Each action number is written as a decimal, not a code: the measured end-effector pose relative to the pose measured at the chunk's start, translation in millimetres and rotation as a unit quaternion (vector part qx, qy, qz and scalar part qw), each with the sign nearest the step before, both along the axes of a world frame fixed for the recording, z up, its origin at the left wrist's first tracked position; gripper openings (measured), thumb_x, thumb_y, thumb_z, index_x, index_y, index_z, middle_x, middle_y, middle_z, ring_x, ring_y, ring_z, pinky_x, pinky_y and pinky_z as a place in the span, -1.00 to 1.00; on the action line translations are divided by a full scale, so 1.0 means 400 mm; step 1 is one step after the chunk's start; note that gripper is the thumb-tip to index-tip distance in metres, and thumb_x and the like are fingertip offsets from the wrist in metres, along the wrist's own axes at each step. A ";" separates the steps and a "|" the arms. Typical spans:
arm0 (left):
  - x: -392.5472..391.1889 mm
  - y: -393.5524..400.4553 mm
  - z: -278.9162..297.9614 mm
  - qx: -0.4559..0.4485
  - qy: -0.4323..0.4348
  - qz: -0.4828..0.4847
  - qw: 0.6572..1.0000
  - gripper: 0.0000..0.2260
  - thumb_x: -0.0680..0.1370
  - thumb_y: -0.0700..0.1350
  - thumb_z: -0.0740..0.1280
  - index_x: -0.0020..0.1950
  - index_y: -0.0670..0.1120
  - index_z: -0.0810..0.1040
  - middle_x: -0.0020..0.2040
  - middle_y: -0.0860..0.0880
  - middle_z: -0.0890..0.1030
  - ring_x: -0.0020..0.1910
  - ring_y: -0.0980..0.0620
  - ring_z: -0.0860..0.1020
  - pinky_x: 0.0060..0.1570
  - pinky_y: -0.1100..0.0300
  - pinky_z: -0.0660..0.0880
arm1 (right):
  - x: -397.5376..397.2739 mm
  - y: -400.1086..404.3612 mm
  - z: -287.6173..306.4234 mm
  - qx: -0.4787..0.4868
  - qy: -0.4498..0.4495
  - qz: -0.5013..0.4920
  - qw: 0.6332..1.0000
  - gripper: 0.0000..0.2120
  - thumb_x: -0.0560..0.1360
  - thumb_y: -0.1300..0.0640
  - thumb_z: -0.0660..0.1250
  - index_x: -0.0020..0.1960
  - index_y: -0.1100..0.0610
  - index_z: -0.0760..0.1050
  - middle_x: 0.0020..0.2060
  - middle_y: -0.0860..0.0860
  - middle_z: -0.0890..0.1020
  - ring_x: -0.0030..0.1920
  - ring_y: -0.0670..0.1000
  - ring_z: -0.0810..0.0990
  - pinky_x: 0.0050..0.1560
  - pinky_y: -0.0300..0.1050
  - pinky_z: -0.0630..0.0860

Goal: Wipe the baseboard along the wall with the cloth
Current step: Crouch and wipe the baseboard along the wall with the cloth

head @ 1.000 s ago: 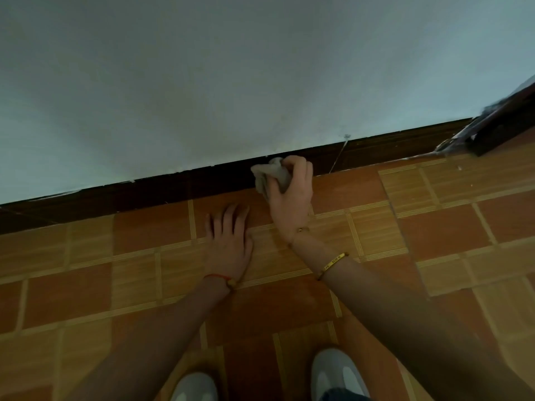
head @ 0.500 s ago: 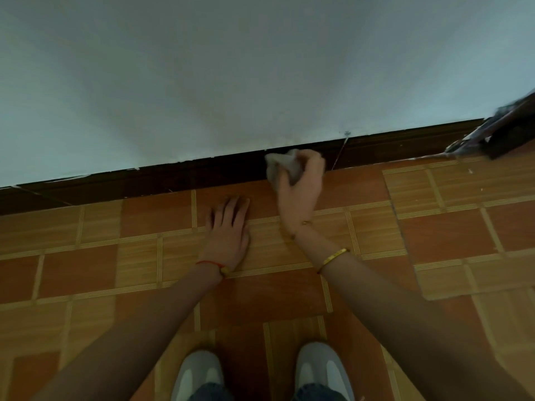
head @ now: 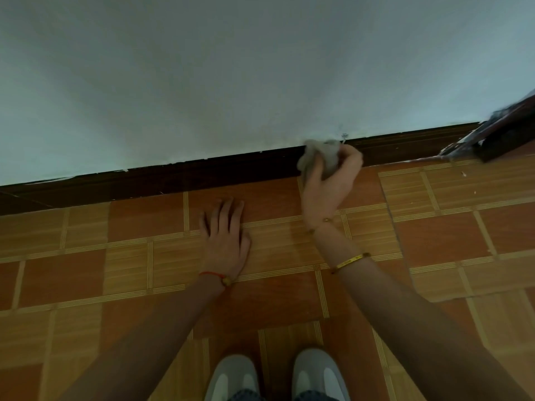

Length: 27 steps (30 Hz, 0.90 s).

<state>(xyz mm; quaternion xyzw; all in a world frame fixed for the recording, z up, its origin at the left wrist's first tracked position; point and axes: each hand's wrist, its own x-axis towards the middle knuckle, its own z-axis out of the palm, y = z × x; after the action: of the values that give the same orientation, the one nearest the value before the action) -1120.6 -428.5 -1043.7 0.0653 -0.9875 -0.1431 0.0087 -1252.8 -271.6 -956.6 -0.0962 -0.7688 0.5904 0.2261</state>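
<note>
A dark brown baseboard (head: 202,175) runs along the foot of the pale wall (head: 231,76), rising from left to right. My right hand (head: 330,183) grips a crumpled grey cloth (head: 321,156) and presses it against the top part of the baseboard right of centre. My left hand (head: 225,241) lies flat on the tiled floor, fingers spread, a short way in front of the baseboard and left of the cloth.
The floor (head: 434,233) is orange and tan patterned tile. A dark object with a pale edge (head: 498,137) leans at the far right by the baseboard. My two grey shoes (head: 278,374) show at the bottom edge. A small mark (head: 344,136) sits on the wall above the cloth.
My right hand has slid the cloth to the right along the baseboard and up toward its top edge. My left hand stays flat on the floor.
</note>
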 end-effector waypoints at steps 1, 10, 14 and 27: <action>0.002 0.000 -0.001 0.000 0.003 0.001 1.000 -0.48 0.62 0.03 0.07 0.57 -0.10 0.27 0.54 -0.14 0.30 0.55 -0.15 0.22 0.51 -0.32 0.05 | 0.011 -0.025 0.000 0.016 -0.001 0.026 1.000 -0.73 0.49 0.30 0.39 0.14 0.25 0.41 0.10 0.15 0.47 0.11 0.07 0.51 0.11 -0.13 0.54; 0.006 -0.004 -0.002 -0.002 0.018 -0.002 1.000 -0.47 0.62 0.04 0.07 0.58 -0.09 0.26 0.56 -0.12 0.29 0.56 -0.13 0.20 0.52 -0.29 0.03 | 0.023 -0.040 -0.028 0.023 -0.009 0.018 1.000 -0.73 0.46 0.36 0.38 0.12 0.25 0.43 0.07 0.13 0.47 0.09 0.05 0.51 0.12 -0.02 0.54; 0.005 -0.003 -0.002 -0.001 0.017 0.000 1.000 -0.47 0.61 0.03 0.09 0.56 -0.11 0.29 0.56 -0.12 0.29 0.56 -0.14 0.20 0.51 -0.29 0.04 | -0.039 0.066 -0.052 0.003 -0.013 -0.083 0.996 -0.73 0.46 0.34 0.34 0.12 0.22 0.38 0.08 0.15 0.47 0.09 0.08 0.53 0.09 0.02 0.57; 0.006 -0.008 -0.001 -0.011 0.007 -0.005 1.000 -0.47 0.62 0.04 0.07 0.58 -0.08 0.24 0.57 -0.11 0.26 0.57 -0.12 0.18 0.53 -0.28 0.01 | 0.043 -0.068 -0.112 0.118 -0.079 0.106 0.984 -0.67 0.39 0.46 0.33 0.07 0.22 0.37 0.06 0.13 0.44 0.08 0.02 0.44 0.03 -0.24 0.42</action>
<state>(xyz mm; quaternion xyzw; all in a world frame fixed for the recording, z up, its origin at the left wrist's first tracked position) -1118.0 -431.6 -1044.3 0.0595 -0.9892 -0.1328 0.0160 -1235.8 -298.8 -1001.3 -0.0328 -0.8542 0.5070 0.1105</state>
